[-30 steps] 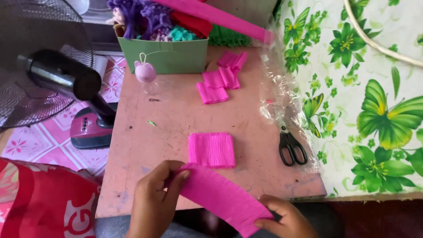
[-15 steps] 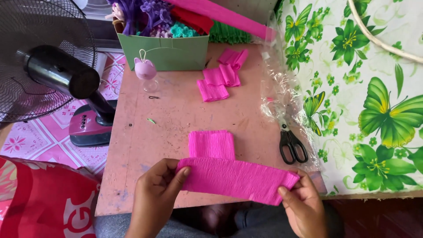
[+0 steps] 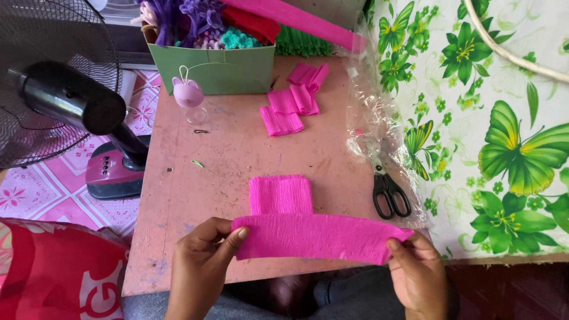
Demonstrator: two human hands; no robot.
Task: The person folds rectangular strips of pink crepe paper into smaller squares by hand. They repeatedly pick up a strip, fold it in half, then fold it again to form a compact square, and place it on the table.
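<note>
Over the near edge of the worn pink wooden table (image 3: 225, 178), seen from the head camera, a long strip of bright pink crepe paper (image 3: 320, 237) hangs stretched between both hands. Left hand (image 3: 204, 258) pinches the strip's left end, thumb on top, fingers tucked beneath; right hand (image 3: 418, 275) pinches the right end the same way. Its long axis runs left to right, level with the table edge, each hand at one end and neither nearer the middle. Just beyond it lies a folded square of pink crepe paper (image 3: 280, 194), partly overlapped. Black-handled scissors (image 3: 388, 189) rest to the right, closer to the right hand.
</note>
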